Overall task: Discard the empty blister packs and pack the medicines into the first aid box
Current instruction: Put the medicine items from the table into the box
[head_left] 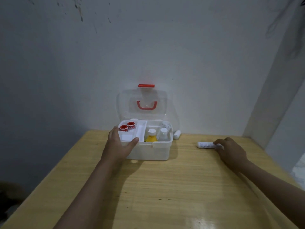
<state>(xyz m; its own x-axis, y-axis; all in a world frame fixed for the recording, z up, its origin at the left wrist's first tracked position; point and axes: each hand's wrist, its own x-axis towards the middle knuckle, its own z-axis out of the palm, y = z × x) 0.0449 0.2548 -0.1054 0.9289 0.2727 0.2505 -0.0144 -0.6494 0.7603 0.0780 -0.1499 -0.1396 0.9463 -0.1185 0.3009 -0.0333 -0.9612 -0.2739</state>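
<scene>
From the head camera, the first aid box [149, 151] sits in the middle of the frame on the wooden table [165, 187], with its clear lid [143, 103] standing open against the wall. The left hand [119, 144] is spread on the box's front left corner, thumb hooked over the rim. Two red tape rolls [127, 126] lie in the top tray, and a yellow bottle [151, 136] and a white bottle [163, 134] stand in the deep part on the right.

At the right of the frame, the right hand [231, 150] has its fingers curled on a white tube [206, 145] lying on the table. I cannot tell if the hold is firm yet. The tube is round, so it may roll away or slip. Another small white tube [177, 134] lies just beside the box's right back corner and could be forgotten. Dropping the tube in hard might tip the bottles. No blister packs show.
</scene>
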